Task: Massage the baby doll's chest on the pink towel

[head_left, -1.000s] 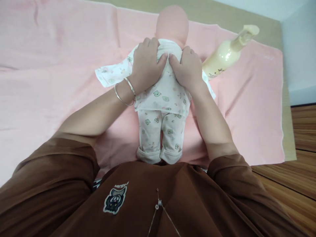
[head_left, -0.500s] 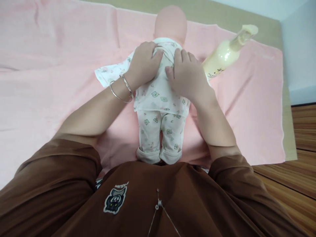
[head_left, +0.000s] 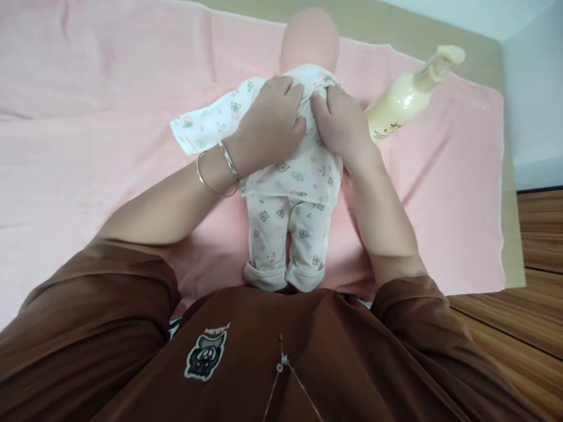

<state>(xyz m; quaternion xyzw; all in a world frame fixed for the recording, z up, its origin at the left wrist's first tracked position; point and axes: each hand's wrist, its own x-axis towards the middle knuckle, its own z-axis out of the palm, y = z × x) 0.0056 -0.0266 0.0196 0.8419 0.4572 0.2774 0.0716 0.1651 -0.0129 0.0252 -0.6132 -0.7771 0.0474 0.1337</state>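
A baby doll (head_left: 309, 38) lies on its back on a pink cloth (head_left: 88, 117), head away from me. It wears a white printed shirt (head_left: 303, 170) and matching trousers (head_left: 285, 240). My left hand (head_left: 270, 123), with two bangles on the wrist, pinches the shirt cloth at the doll's chest. My right hand (head_left: 341, 126) grips the shirt right beside it, thumbs almost touching. The shirt's empty sleeve (head_left: 206, 120) lies spread to the left.
A cream pump bottle (head_left: 407, 94) lies tilted on the cloth just right of the doll. The cloth covers a low tan mat (head_left: 512, 234). Wooden floor (head_left: 528, 328) shows at the right. My brown shirt fills the bottom of the view.
Both hands shifted on the doll's chest, from flatter on the shirt to pinching its cloth near the neck. The left sleeve spread out further.
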